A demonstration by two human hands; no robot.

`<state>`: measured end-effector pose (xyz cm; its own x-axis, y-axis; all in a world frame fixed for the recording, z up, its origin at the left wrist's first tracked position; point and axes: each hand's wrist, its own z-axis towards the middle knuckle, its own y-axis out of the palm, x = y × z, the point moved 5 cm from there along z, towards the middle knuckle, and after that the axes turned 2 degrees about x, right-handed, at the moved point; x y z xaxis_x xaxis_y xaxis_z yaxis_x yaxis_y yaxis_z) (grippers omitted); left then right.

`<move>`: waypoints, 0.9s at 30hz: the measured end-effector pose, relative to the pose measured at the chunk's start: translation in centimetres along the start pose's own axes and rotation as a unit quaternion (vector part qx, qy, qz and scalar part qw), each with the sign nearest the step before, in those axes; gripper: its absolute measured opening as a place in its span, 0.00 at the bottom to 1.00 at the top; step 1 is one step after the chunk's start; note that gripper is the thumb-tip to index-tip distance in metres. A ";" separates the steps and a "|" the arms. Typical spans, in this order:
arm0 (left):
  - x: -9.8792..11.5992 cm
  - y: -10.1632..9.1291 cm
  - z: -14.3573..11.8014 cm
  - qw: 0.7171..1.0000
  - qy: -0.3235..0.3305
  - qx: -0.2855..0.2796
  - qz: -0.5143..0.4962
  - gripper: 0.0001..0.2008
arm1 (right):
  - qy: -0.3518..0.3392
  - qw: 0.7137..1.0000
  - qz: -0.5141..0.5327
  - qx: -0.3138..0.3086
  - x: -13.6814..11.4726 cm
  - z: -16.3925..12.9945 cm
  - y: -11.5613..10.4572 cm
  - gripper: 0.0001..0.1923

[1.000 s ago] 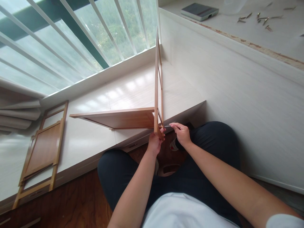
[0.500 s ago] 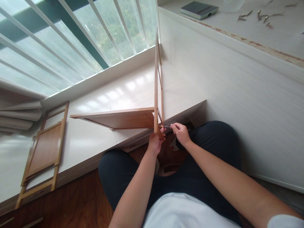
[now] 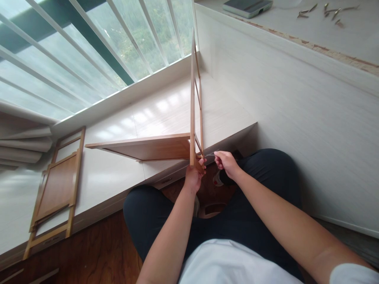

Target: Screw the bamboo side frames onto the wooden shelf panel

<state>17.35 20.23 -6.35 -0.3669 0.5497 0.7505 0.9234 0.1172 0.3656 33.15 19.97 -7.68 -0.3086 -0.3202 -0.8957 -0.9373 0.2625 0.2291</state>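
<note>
My left hand [image 3: 194, 177] is closed round the near end of an upright wooden frame [image 3: 192, 98], its fingertips showing past the right side. My right hand [image 3: 227, 162] pinches a thin metal hex key [image 3: 210, 155], whose tip reaches the frame beside my left fingertips. What the tip sits in is too small to make out. A flat wooden panel [image 3: 148, 148] meets the frame near its lower end and extends to the left over the white ledge.
A second wooden frame with a panel [image 3: 57, 185] lies at the left on the white ledge [image 3: 109, 173]. Several screws [image 3: 336, 15] and a grey flat device [image 3: 248, 7] lie on the raised surface at upper right. A barred window [image 3: 118, 43] stands behind the ledge.
My right hand has shifted slightly and its grip on the hex key has changed a little. My left hand still holds the frame. The view has moved slightly.
</note>
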 end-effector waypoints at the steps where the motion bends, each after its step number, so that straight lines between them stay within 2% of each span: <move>1: 0.0 0.0 0.0 1.000 0.000 0.000 -0.001 0.23 | -0.008 1.000 -0.008 0.004 -0.1 0.0 -0.1 0.21; 13: 0.1 0.1 -0.1 1.000 0.001 -0.008 -0.007 0.24 | -0.157 0.977 -0.146 0.020 -1.0 -0.9 -0.5 0.21; 27: 0.1 0.1 0.0 1.000 0.002 -0.016 -0.004 0.23 | -0.194 0.966 -0.171 0.022 -1.4 -1.1 -0.3 0.19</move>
<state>17.43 20.26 -6.27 -0.3753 0.5454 0.7495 0.9162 0.0958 0.3891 33.69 19.32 -6.11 0.1100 -0.0313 -0.9934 -0.9633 0.2427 -0.1143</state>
